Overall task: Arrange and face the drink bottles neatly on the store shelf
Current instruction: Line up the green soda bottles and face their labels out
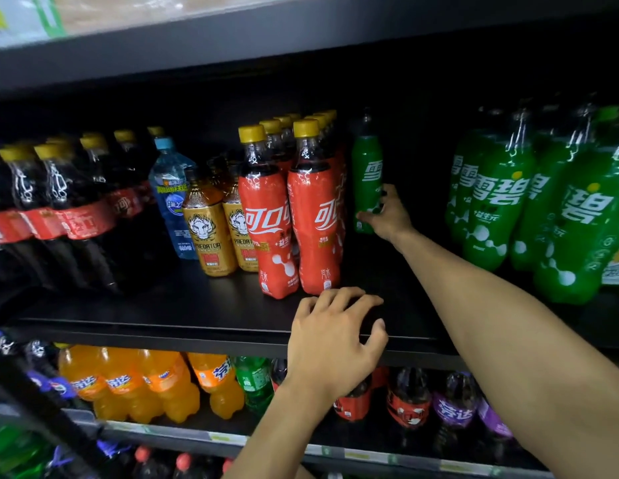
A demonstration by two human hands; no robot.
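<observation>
The right hand curls its fingers round the low part of the green bottle, far back on the shelf, right of the red bottles. The left hand rests spread on the near edge. Best to slide the bottle near, upright, label forward.

Shop, black shelf w/ rows of soda bottles, price-tag strips

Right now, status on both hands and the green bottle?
Right hand grips small green bottle, set back on shelf. Left hand rests on shelf edge. Red cola bottles close left.
</observation>
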